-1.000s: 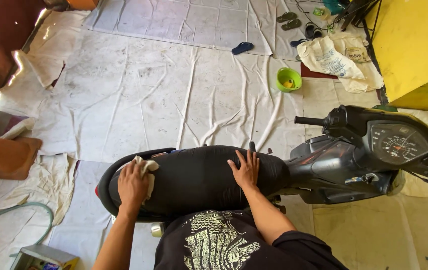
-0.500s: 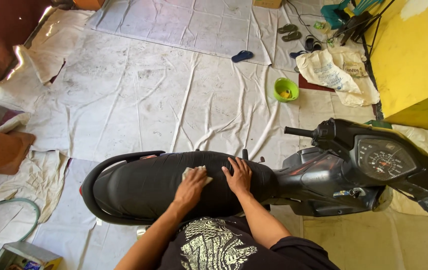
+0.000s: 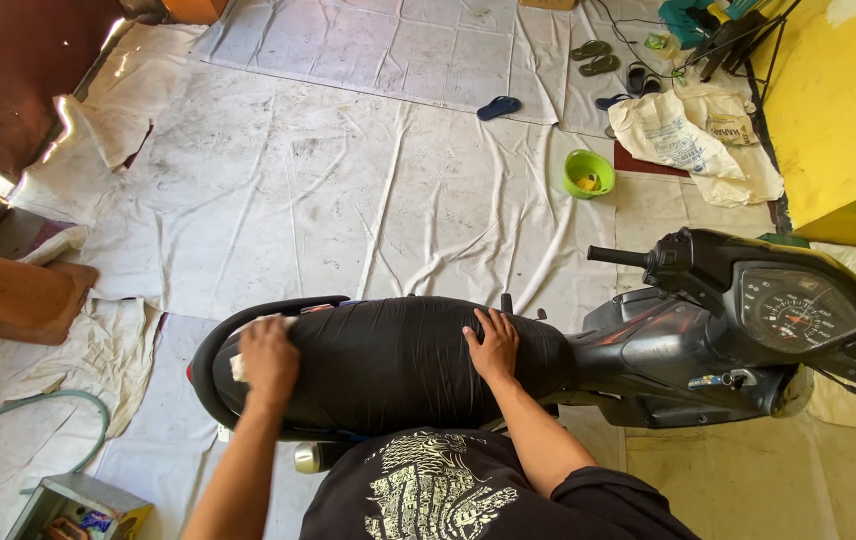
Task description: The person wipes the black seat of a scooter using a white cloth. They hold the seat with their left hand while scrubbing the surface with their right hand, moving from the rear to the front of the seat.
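Fabric of a black printed shirt fills the bottom edge, and both bare forearms reach forward from it onto the black seat of a scooter standing crosswise in front of the person. The left hand lies palm down near the rear end of the seat, fingers curled over a pale cloth that peeks out at its left side (only a corner of it shows). The right hand rests flat and spread on the front part of the seat, fingers fanned and holding nothing. A black grab rail curves around the seat's tail. To the right sit the handlebar grip and the round speedometer.

Lower left, a small box sits beside a pale green hose. Another person's bare leg enters from the left edge. The floor beyond is covered with smudged white sheeting. Farther off stand a green bowl, a white printed sack, a blue sandal and a pair of dark sandals. A yellow wall rises at the right.
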